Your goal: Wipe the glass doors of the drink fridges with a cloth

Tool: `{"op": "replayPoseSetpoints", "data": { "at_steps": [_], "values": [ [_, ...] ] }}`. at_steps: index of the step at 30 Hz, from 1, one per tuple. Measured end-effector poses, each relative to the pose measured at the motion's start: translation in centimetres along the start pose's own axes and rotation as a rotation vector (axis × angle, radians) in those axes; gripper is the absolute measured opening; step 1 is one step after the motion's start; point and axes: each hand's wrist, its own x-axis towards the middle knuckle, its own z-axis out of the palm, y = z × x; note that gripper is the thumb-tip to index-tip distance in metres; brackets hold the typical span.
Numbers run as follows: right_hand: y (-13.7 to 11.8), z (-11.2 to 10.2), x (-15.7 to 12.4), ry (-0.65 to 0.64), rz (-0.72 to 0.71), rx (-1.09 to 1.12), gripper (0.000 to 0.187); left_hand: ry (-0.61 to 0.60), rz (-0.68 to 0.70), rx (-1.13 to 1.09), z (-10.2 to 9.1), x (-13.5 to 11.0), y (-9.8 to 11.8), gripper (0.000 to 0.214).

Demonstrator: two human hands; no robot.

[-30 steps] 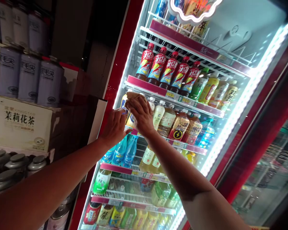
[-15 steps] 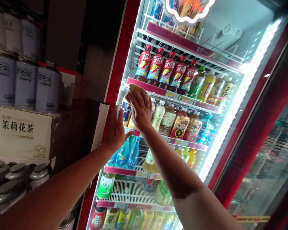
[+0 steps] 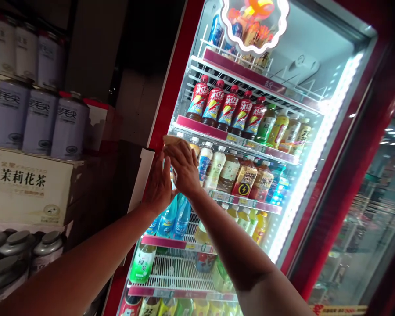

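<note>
My right hand presses a tan cloth against the front glass of a lit drinks fridge, near its left edge. Most of the cloth is hidden beneath the palm and fingers. Close by on the left, my left hand lies with its fingers stretched out against the door's red frame; it holds nothing. The two hands nearly touch, thumb side to thumb side. Behind the glass, blue bottles show below the hands, and red-capped bottles stand on the shelf above.
At left, lavender tins stand on a white carton, with more silver-lidded tins below. A glowing wavy-edged sign hangs at the fridge's top. Another red-framed glass case is on the right.
My right hand has slid the cloth down and left across the glass, closer to my left hand. My left hand stays at the frame. The camera view has shifted slightly.
</note>
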Motion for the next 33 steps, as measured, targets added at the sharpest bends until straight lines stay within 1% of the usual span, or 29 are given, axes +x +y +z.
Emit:
{"op": "replayPoseSetpoints", "data": {
  "at_steps": [1,2,3,5,6,7,8,10,11,12,13,14,16,18,19,20,22,23,24,25,26,29,30,31,33],
  "values": [
    [-0.1,0.0,-0.3,-0.024,-0.045,0.002,0.050,0.002,-0.001,0.000,0.0,0.0,0.0,0.119],
    [0.0,0.0,-0.5,-0.022,-0.058,0.000,0.050,0.006,0.001,0.001,0.0,-0.1,-0.1,0.119],
    [0.1,0.0,-0.7,0.004,-0.039,-0.005,0.049,0.013,0.008,0.001,0.1,-0.1,-0.1,0.120],
    [0.3,0.0,-0.8,0.099,0.063,-0.013,0.044,0.026,0.022,-0.007,0.1,-0.2,-0.1,0.120],
    [0.3,0.0,-0.8,0.138,0.108,-0.008,0.043,0.029,0.026,-0.017,0.0,-0.2,-0.1,0.119],
    [0.2,0.1,-0.8,0.153,0.123,0.002,0.043,0.023,0.027,-0.027,0.0,-0.2,0.0,0.114],
    [-0.1,0.1,-1.0,0.138,0.100,0.018,0.044,0.013,0.022,-0.038,-0.1,-0.3,0.0,0.108],
    [-0.4,0.2,-1.8,0.048,-0.032,0.055,0.047,-0.010,0.003,-0.052,-0.3,-0.4,0.1,0.097],
    [-0.5,0.1,-2.4,0.002,-0.094,0.066,0.048,-0.018,-0.003,-0.055,-0.4,-0.4,0.1,0.096],
    [-0.3,0.0,-2.9,-0.013,-0.129,0.071,0.047,-0.023,-0.008,-0.056,-0.5,-0.4,0.2,0.098],
    [-0.1,-0.1,-3.4,-0.004,-0.123,0.065,0.046,-0.025,-0.011,-0.055,-0.5,-0.5,0.1,0.103],
    [0.2,-0.2,-3.7,0.016,-0.097,0.057,0.045,-0.025,-0.013,-0.053,-0.5,-0.5,0.1,0.109],
    [0.5,-0.2,-3.6,0.107,0.012,0.044,0.042,-0.027,-0.011,-0.047,-0.5,-0.5,0.0,0.120],
    [0.1,0.0,-3.1,0.191,0.113,0.050,0.040,-0.028,-0.006,-0.041,-0.5,-0.5,-0.1,0.122],
    [-0.4,0.2,-2.9,0.204,0.135,0.058,0.040,-0.025,-0.004,-0.039,-0.5,-0.6,-0.2,0.119],
    [-0.9,0.4,-2.9,0.172,0.114,0.073,0.041,-0.024,0.000,-0.039,-0.6,-0.6,-0.2,0.116],
    [-1.7,0.5,-3.4,0.038,0.000,0.098,0.045,-0.029,0.007,-0.041,-0.7,-0.7,-0.2,0.108],
    [-1.9,0.5,-3.9,-0.006,-0.038,0.107,0.047,-0.034,0.009,-0.043,-0.7,-0.7,-0.2,0.107],
    [-1.8,0.4,-4.4,-0.020,-0.062,0.113,0.048,-0.037,0.009,-0.045,-0.7,-0.7,-0.2,0.107],
    [-1.5,0.3,-4.8,-0.004,-0.054,0.113,0.047,-0.035,0.011,-0.048,-0.6,-0.7,-0.2,0.109],
    [-1.1,0.2,-5.2,0.038,-0.034,0.109,0.046,-0.028,0.011,-0.051,-0.6,-0.7,-0.2,0.113],
    [-0.1,0.3,-5.3,0.208,0.092,0.086,0.044,-0.003,0.017,-0.056,-0.4,-0.6,-0.2,0.119],
    [0.0,0.4,-5.3,0.234,0.121,0.086,0.044,-0.004,0.020,-0.052,-0.3,-0.7,-0.3,0.118],
    [0.0,0.5,-5.3,0.231,0.122,0.092,0.044,-0.009,0.022,-0.046,-0.3,-0.7,-0.3,0.115],
    [0.0,0.6,-5.6,0.169,0.051,0.116,0.044,-0.021,0.027,-0.030,-0.2,-0.8,-0.4,0.111]
  ]
}}
